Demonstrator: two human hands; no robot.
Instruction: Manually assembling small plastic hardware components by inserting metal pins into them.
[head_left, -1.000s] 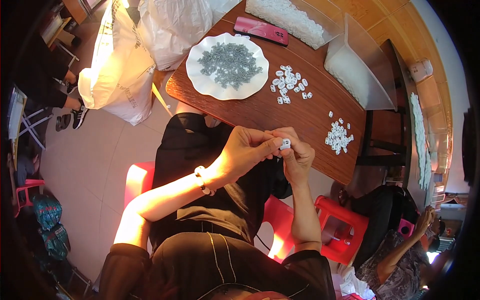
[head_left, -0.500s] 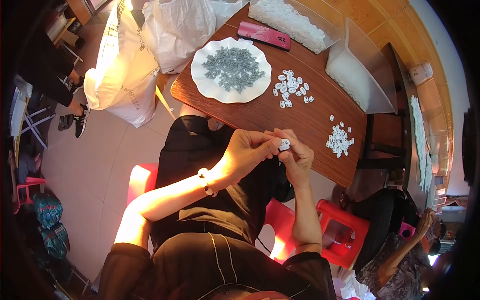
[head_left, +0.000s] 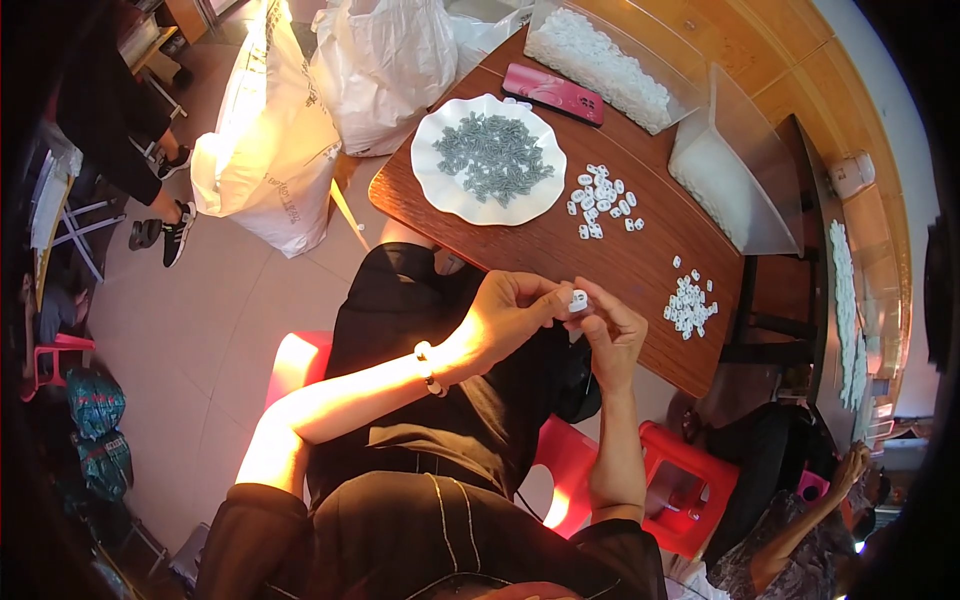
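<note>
My left hand (head_left: 505,318) pinches a small white plastic piece (head_left: 578,300) with a dark opening between thumb and fingers, just off the table's near edge. My right hand (head_left: 613,330) is at the same piece from the other side, fingers curled round it and thumb below. Beyond my hands, a white scalloped plate (head_left: 428,165) holds many grey-green slender parts (head_left: 495,155). Right of the plate lies a loose group of white oval pieces (head_left: 600,198). A heap of similar small white pieces (head_left: 690,306) sits near the table's right end.
A pink phone (head_left: 553,93) rests on the brown table (head_left: 500,245). Clear bins of white pieces (head_left: 600,65) (head_left: 715,185) stand along its far side. White sacks (head_left: 270,170) stand left. Red stools (head_left: 690,480) are beside me; a person's arm (head_left: 810,525) shows at lower right.
The view has shifted, so the table and its contents sit lower and farther right. My right thumb has come away from the piece's face, while my left hand still pinches it.
</note>
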